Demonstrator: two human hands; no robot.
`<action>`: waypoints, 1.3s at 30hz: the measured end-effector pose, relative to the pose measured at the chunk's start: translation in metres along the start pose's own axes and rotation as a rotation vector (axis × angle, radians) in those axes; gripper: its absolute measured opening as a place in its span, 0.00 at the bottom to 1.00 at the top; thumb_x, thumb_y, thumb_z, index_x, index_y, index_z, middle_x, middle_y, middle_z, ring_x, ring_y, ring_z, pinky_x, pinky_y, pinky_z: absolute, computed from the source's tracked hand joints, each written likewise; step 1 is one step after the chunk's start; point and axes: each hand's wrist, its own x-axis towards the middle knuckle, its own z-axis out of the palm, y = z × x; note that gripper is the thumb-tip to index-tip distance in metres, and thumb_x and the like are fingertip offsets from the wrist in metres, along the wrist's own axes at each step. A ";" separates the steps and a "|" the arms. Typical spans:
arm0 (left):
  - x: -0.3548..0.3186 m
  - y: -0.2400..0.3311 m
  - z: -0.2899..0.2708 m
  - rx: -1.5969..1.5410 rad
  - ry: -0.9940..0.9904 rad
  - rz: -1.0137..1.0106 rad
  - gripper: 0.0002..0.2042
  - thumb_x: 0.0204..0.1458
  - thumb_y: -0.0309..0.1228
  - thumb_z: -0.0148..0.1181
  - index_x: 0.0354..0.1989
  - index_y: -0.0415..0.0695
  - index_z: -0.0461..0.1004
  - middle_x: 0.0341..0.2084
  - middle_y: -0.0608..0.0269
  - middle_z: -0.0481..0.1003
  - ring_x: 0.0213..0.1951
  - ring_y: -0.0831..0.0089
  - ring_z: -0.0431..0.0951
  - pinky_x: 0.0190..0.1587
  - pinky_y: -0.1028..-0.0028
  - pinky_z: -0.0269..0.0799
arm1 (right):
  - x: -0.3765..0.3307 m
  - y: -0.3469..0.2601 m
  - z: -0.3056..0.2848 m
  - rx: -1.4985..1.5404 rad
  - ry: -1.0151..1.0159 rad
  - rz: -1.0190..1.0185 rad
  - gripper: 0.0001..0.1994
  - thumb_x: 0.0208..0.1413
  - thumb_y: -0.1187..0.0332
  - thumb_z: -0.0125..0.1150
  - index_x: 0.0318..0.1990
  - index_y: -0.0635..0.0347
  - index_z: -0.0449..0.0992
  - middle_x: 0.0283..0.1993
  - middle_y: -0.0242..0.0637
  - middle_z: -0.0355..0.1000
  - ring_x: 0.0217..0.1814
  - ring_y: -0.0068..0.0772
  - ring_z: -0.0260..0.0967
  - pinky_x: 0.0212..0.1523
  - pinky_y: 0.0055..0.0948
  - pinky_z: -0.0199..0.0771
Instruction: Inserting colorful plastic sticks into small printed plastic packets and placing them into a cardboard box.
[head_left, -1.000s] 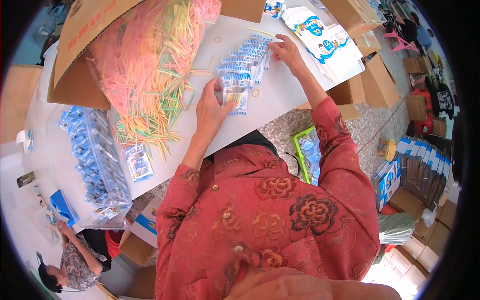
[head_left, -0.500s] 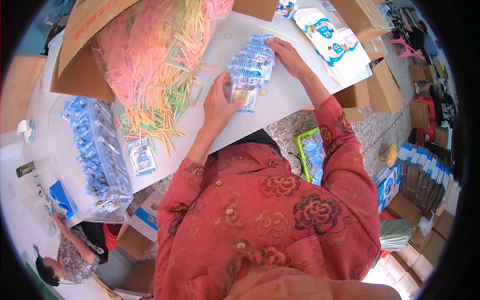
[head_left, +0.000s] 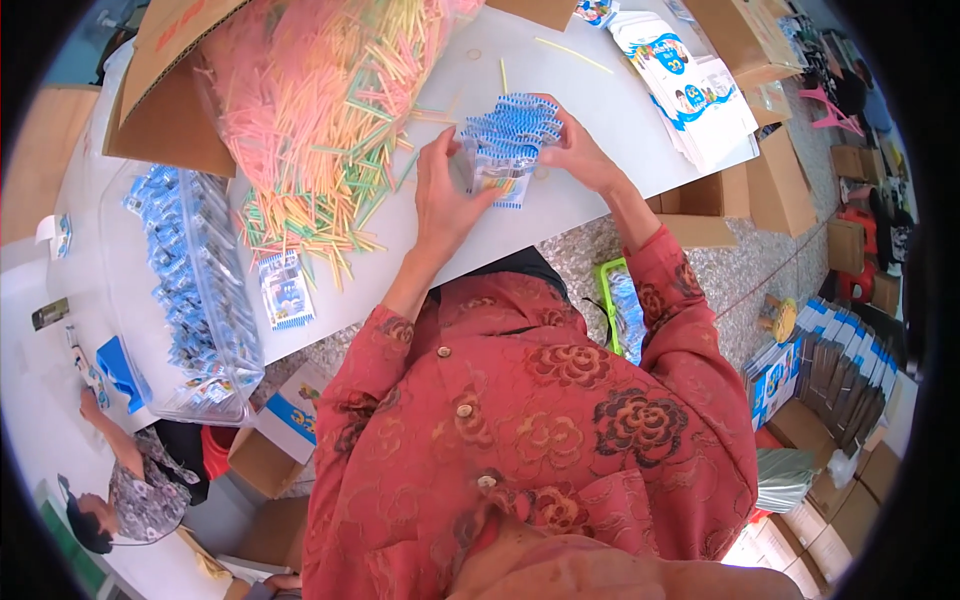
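Observation:
Between my two hands, over the white table, is a stack of small clear packets with blue-striped ends. My left hand grips its left side, thumb across the front packet, where pale coloured sticks show through the film. On the right side, my right hand holds the stack with fingers behind it and thumb in front. A heap of pink, yellow and green thin sticks spills from a plastic bag left of my hands. One single blue-and-white packet lies near the table's front edge.
A clear plastic tub full of blue packets stands at the left. An open cardboard box is behind it. Flat white-and-blue cartons lie at the back right. A green basket sits below the table. Another person works at lower left.
The packets were spread in an overlapping row; now they are gathered into a tighter stack. My right hand has come down and closer to my left hand.

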 end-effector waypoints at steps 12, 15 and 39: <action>0.000 0.001 0.013 -0.241 -0.191 -0.026 0.41 0.37 0.23 0.63 0.63 0.40 0.50 0.54 0.45 0.62 0.55 0.52 0.66 0.57 0.63 0.63 | -0.015 0.007 0.028 -0.453 0.005 -0.130 0.38 0.38 0.66 0.74 0.59 0.59 0.60 0.51 0.40 0.69 0.53 0.30 0.68 0.54 0.29 0.67; -0.001 0.003 0.013 -0.178 -0.178 0.005 0.40 0.37 0.21 0.60 0.63 0.41 0.50 0.54 0.46 0.62 0.56 0.52 0.65 0.56 0.64 0.63 | -0.015 0.008 0.037 -0.458 0.077 -0.133 0.37 0.38 0.66 0.74 0.57 0.60 0.61 0.50 0.40 0.69 0.50 0.31 0.70 0.53 0.29 0.68; -0.050 0.002 -0.041 -0.142 -0.124 0.015 0.46 0.33 0.23 0.72 0.64 0.42 0.50 0.59 0.56 0.60 0.57 0.63 0.66 0.57 0.68 0.65 | -0.022 -0.002 0.103 -0.384 -0.196 -0.219 0.32 0.41 0.73 0.69 0.56 0.61 0.63 0.57 0.41 0.64 0.60 0.36 0.63 0.60 0.33 0.63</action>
